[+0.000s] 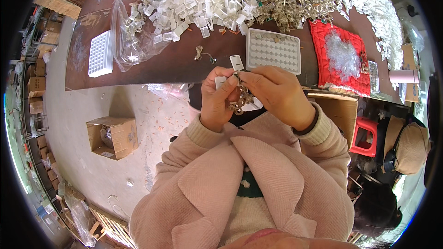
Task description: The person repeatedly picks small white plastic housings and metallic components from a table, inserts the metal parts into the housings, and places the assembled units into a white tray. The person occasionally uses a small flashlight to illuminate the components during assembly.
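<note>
Close together in front of my chest, both hands are at work just off the table's near edge. My left hand (218, 97) pinches a small white plastic card (236, 62) with a slot in it, which stands up above the fingertips. Another white card (220, 81) shows against the left fingers. My right hand (282, 96) has its fingers pressed together at the card's lower end. Between the palms hangs a brownish, chain-like metal piece (239, 106); fingers hide its upper part. What exactly the right fingertips pinch is hidden.
A heap of white cards (198, 7) and a pile of metal trinkets (295, 0) cover the table's back. Nearer are a grey compartment tray (273, 67), stacked white trays (100, 55) and a red cloth (323, 41) with clear plastic bits. A cardboard box (121, 136) sits on the floor.
</note>
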A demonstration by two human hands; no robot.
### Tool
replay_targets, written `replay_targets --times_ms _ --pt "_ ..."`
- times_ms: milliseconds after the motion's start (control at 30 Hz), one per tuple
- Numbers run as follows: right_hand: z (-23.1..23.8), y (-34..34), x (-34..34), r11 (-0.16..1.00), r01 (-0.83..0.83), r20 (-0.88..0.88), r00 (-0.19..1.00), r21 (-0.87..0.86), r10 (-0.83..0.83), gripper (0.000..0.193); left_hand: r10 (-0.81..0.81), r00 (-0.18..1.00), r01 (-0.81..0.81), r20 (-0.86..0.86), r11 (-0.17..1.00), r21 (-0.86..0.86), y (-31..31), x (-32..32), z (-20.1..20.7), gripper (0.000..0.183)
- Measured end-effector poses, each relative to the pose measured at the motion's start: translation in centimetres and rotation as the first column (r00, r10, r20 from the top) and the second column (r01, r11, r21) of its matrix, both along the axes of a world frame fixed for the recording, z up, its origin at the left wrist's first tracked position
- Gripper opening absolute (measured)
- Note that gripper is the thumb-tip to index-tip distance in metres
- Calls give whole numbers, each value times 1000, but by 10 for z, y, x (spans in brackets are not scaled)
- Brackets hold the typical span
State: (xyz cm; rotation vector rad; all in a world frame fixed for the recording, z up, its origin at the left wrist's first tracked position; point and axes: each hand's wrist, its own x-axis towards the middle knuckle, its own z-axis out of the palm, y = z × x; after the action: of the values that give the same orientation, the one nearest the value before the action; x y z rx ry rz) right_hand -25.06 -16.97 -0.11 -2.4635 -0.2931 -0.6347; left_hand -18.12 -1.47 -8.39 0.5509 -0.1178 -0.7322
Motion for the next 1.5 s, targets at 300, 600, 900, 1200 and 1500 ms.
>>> replay_targets --times_ms 300,600,900,1200,1500 --pt "-4 -8 -4 953 244 -32 970 177 -243 21 -1 999 -3 -32 994 -110 2 0 -2 11" --pt "-43 -39 5 864 427 161 904 -266 -397 19 -42 998 38 -37 995 -95 4 1 0 12" --pt "-11 -7 -5 925 229 -4 971 303 -239 20 -8 1000 7 -25 999 -43 -5 -1 -1 11" --pt "-9 5 0 963 189 71 976 190 -206 24 -5 1000 5 -13 999 -53 -4 -6 4 10" --pt "-18 7 2 954 190 80 974 234 -214 25 -17 1000 17 2 999 -40 -2 -5 5 11"
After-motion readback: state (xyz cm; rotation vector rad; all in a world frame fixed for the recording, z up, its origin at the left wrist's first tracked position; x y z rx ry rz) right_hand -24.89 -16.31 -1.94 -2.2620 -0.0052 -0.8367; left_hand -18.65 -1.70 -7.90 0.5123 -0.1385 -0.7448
